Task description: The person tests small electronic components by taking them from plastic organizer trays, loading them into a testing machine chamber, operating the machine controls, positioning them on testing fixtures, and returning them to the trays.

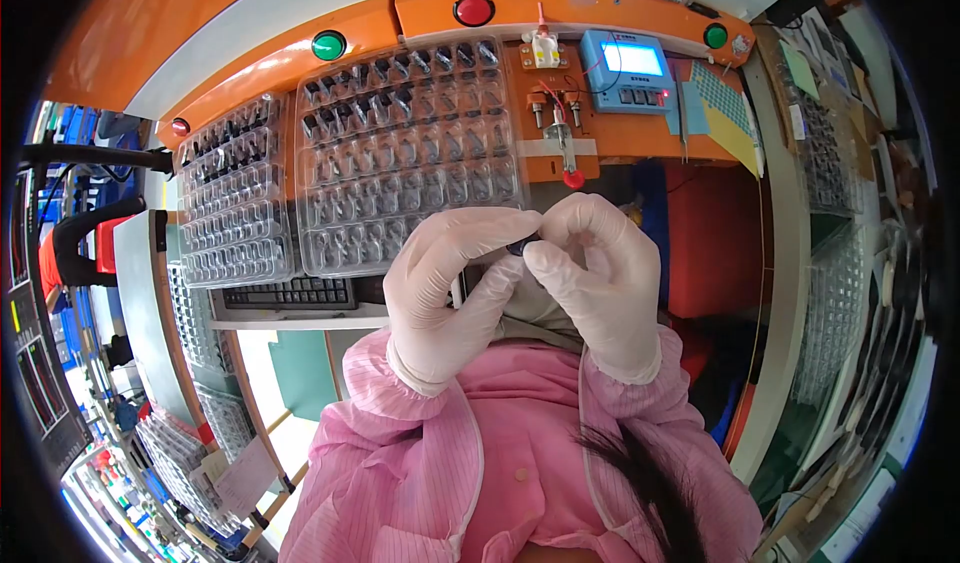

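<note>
Both my hands wear white gloves and meet in front of my chest. Between their fingertips is a small dark part (pixel 518 247), mostly covered by the fingers, so its kind does not show. My left hand (pixel 448 293) pinches it from the left side. From the right, the thumb and forefinger of my right hand (pixel 598 278) close on it too. Just beyond the hands lies a clear plastic blister tray (pixel 410 163), with several small dark parts in its far rows. A second clear tray (pixel 235 193) of the same sort lies to its left.
A blue tester with a lit screen (pixel 628 68) stands at the back right, beside a metal fixture with a red knob (pixel 573 178). Green (pixel 329 45) and red (pixel 474 10) buttons line the orange panel. A black keyboard (pixel 290 294) sits below the trays.
</note>
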`<control>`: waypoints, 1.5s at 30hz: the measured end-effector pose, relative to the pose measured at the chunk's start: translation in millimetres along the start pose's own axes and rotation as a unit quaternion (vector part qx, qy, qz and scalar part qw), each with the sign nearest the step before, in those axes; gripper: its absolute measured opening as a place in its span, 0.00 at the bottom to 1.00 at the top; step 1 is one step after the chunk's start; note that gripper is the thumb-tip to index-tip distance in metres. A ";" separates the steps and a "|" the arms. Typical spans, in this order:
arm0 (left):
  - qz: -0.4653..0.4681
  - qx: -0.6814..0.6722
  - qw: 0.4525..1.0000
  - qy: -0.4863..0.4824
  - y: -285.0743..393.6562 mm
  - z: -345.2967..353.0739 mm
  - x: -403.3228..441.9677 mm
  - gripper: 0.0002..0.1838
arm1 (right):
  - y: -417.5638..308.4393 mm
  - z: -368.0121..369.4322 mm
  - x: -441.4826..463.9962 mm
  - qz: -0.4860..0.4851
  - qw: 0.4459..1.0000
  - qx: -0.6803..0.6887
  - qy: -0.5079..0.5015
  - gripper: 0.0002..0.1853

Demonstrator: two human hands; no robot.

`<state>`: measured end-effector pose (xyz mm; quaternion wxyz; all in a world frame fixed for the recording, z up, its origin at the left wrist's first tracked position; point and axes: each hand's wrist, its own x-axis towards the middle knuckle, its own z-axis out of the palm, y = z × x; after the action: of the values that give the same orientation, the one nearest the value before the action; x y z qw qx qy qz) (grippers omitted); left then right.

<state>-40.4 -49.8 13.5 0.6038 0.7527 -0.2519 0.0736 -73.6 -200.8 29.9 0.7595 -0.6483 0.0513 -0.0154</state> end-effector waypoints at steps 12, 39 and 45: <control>-0.126 -0.197 0.972 0.024 -5.0 -2.1 -1.3 0.14 | 10.2 -16.5 7.4 -0.038 0.991 0.082 -0.097 0.10; -0.142 0.056 0.988 0.027 -42.4 -43.0 21.3 0.17 | 25.4 -68.9 218.6 -0.087 0.698 -0.710 -0.038 0.12; -0.088 0.123 0.984 0.098 -57.8 -80.3 29.6 0.16 | 30.9 -74.1 212.7 -0.124 0.714 -0.689 -0.025 0.12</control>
<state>27.7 25.9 -3.8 0.5328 0.8295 -0.1132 0.1235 129.2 -287.8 -24.4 0.0947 -0.9927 -0.0524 -0.0531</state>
